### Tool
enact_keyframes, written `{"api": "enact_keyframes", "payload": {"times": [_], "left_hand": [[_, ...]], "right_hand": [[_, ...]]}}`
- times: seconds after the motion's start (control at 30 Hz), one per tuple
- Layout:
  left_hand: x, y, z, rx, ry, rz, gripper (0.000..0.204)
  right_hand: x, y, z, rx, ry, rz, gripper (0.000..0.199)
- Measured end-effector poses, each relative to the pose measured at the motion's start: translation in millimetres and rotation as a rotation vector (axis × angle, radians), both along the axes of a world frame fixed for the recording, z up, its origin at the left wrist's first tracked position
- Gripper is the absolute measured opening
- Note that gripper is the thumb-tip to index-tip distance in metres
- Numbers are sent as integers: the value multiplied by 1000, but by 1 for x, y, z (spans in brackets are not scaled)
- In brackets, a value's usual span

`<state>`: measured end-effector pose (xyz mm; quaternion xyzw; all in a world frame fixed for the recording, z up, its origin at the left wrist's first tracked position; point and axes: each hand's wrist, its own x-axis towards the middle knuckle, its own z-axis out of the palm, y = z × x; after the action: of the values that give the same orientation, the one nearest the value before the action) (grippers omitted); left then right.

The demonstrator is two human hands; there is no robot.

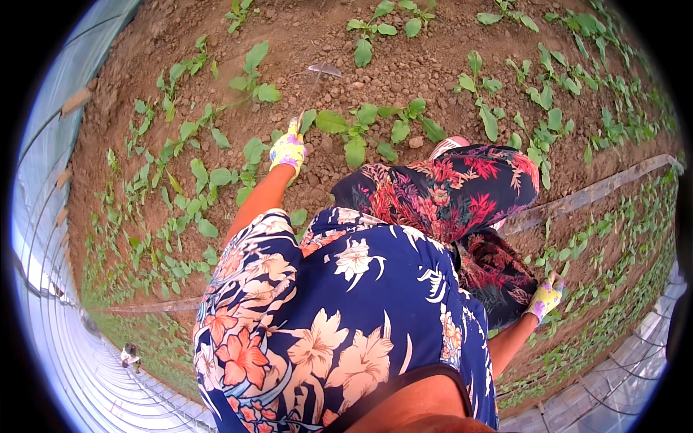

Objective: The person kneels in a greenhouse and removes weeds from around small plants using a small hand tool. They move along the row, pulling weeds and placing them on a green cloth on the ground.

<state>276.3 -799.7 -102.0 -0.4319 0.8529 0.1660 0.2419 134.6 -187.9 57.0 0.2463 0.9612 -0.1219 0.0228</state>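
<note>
My left hand (pixel 288 153), in a yellow flowered glove, is closed around the handle of a small hand hoe. The hoe's flat metal blade (pixel 325 70) is over the brown soil ahead, joined by a thin shank. Leafy green seedlings (pixel 354 133) grow just right of the handle, and more stand left of the hand. My right hand (pixel 545 297), in a matching glove, is low at the right beside my knee, near a row of small plants (pixel 577 249). Its fingers look drawn together; what they hold, if anything, is too small to make out.
Rows of seedlings (pixel 191 206) cover the soil on both sides. A pale narrow strip (pixel 577 195) crosses the bed at the right. Plastic sheeting on curved ribs (pixel 43 144) walls the left side. Another person (pixel 129 355) is far off at the lower left. My shoe (pixel 449 146) rests among plants.
</note>
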Motion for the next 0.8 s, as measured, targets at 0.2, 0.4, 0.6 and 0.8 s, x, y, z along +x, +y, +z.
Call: {"api": "enact_keyframes", "payload": {"times": [0.2, 0.4, 0.6, 0.8], "left_hand": [[-35, -7, 0, -116, 281, 96, 48], [-59, -36, -17, 6, 36, 75, 52], [-84, -6, 30, -102, 248, 28, 50], [-64, -21, -6, -44, 82, -22, 51]], "right_hand": [[0, 13, -2, -52, 44, 10, 30], [-4, 24, -5, 11, -4, 33, 30], [-1, 37, -2, 5, 64, 49, 29], [5, 27, -3, 29, 5, 52, 30]]}}
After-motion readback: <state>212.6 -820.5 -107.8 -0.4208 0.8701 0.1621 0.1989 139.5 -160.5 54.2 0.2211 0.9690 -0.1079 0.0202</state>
